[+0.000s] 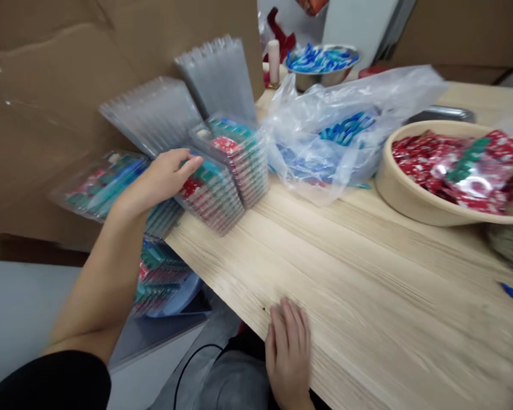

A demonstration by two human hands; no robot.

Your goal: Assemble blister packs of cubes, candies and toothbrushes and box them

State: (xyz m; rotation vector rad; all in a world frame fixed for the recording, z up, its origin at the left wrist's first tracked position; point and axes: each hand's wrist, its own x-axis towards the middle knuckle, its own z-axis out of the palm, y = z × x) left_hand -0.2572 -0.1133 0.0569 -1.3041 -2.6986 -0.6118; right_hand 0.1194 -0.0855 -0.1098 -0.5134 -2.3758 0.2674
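My left hand (160, 179) reaches out to the table's left edge. Its fingers are stretched and rest on top of a stack of clear plastic packs (211, 193) filled with red, green and blue items. A second such stack (239, 159) stands right behind it. Another filled pack (100, 185) lies tilted just left of my hand, blurred. My right hand (288, 353) lies flat and open on the near edge of the light wooden table (346, 296), holding nothing.
Empty clear trays (188, 102) lean on a cardboard wall. More filled packs (162, 276) sit below the table edge. A clear bag of blue pieces (342, 131), a beige bowl (410, 199) of red packets and a metal bowl (320, 62) stand further back.
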